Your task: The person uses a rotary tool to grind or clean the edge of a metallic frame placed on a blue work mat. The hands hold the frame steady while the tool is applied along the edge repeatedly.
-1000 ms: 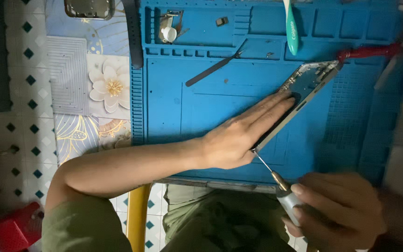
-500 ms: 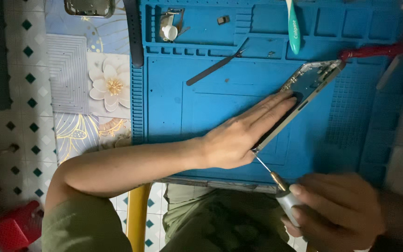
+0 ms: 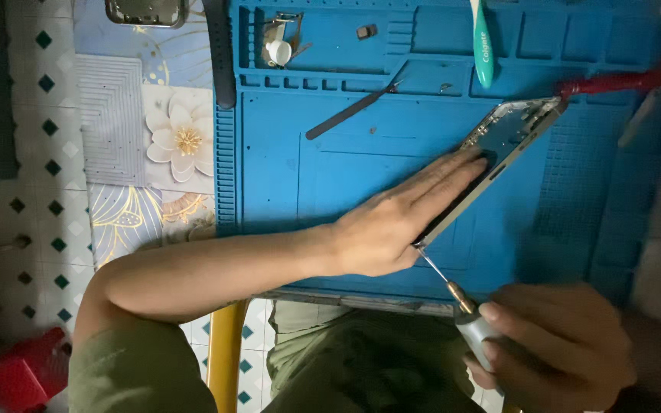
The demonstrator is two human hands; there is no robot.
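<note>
- Phone [image 3: 510, 131] lies opened and slantwise on the blue work mat [image 3: 330, 176], its top corner near a red-handled tool [image 3: 613, 81], its lower end toward the person.
- Left hand [image 3: 399, 222] lies flat along the phone's near edge, fingers stretched out together, pressing it down onto the mat.
- Right hand [image 3: 552, 348] is closed around the grey handle of a small screwdriver [image 3: 453, 287]; its thin tip meets the phone's bottom end just beside the left thumb.
- Judging by the bare frame and exposed insides, the opening is already done; work at the bottom end looks to be in hand, though I cannot tell how many screws are left.
- Further out on the mat: a flat dark prying tool [image 3: 353, 111], a toothbrush [image 3: 483, 42], small parts in the top trays [image 3: 278, 46].
- Beyond the mat's left edge, a flower-patterned cloth [image 3: 177, 141] over tiles.
</note>
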